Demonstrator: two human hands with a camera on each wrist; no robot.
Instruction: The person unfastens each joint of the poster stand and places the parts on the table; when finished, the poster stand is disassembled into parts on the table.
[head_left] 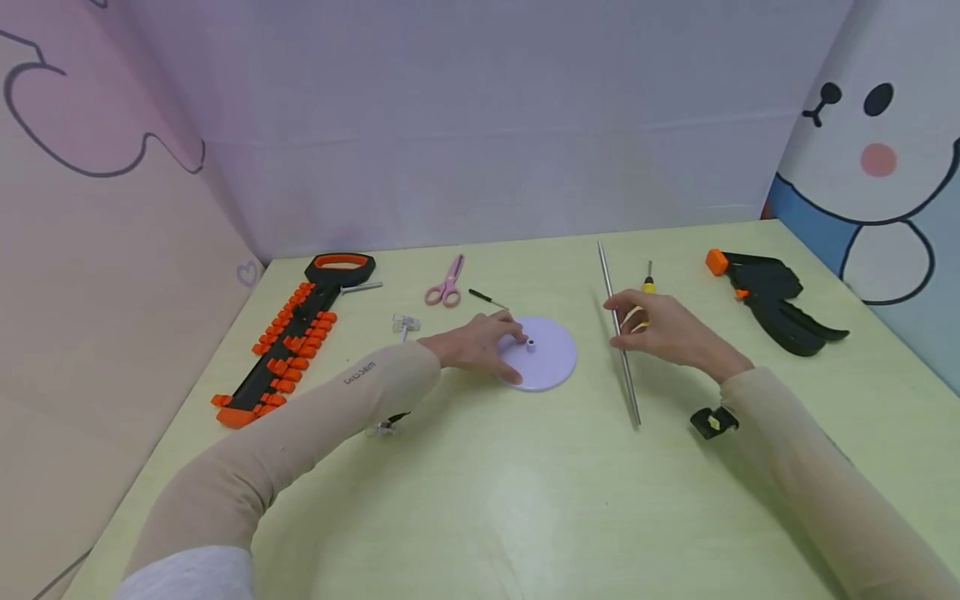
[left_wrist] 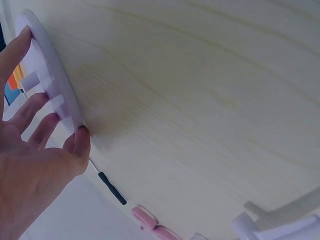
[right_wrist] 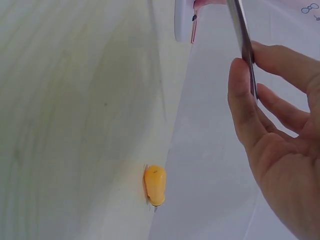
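A round white disc [head_left: 551, 358] with a short raised tube at its centre lies on the table. My left hand [head_left: 480, 343] reaches over its left side, thumb and fingers spread to grip its rim. In the left wrist view the disc [left_wrist: 56, 70] shows nearly edge-on, a curled finger at the rim. To the right, a thin silver metal rod [head_left: 628, 387] slants above the table. My right hand [head_left: 663, 327] pinches it around its middle, between thumb and fingers. The right wrist view shows the rod [right_wrist: 240, 25] between the fingertips.
Behind the disc lie pink scissors [head_left: 444, 292] and a small black screwdriver [head_left: 486, 297]. A yellow-handled screwdriver [head_left: 648, 285] sits behind my right hand. A black-and-orange clamp-like tool [head_left: 780, 300] lies far right; a black rack with orange clips [head_left: 288, 342] and a short metal rod [head_left: 362, 287] lie left.
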